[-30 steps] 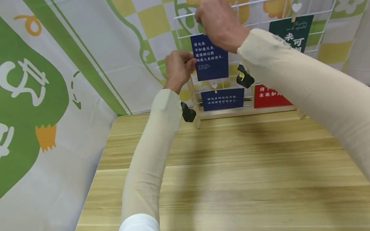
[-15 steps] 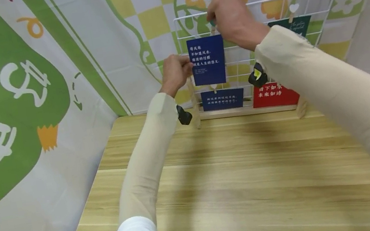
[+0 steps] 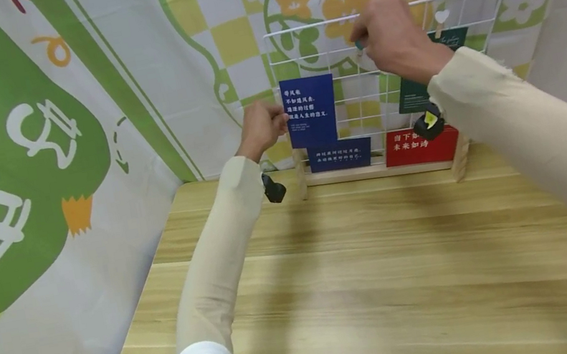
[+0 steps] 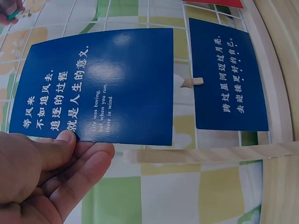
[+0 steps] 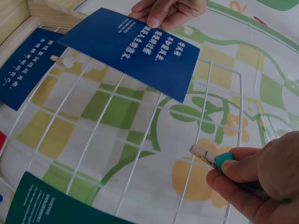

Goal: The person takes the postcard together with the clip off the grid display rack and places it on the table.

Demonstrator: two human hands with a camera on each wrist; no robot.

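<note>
Wooden tabletop (image 3: 369, 276), pale striped grain. White wire grid panel (image 3: 476, 10) upright at far edge on wooden base rail (image 3: 373, 169). Lower row of grid: small blue card w/ white text (image 3: 340, 155), clipped by small wooden peg (image 4: 192, 82); red card (image 3: 408, 150) just beside it. Dark green card (image 3: 411, 94) upper right, heart peg (image 3: 441, 17) above. Backdrop: printed cloth (image 3: 28, 152), green/yellow/white, flower pattern.
</note>
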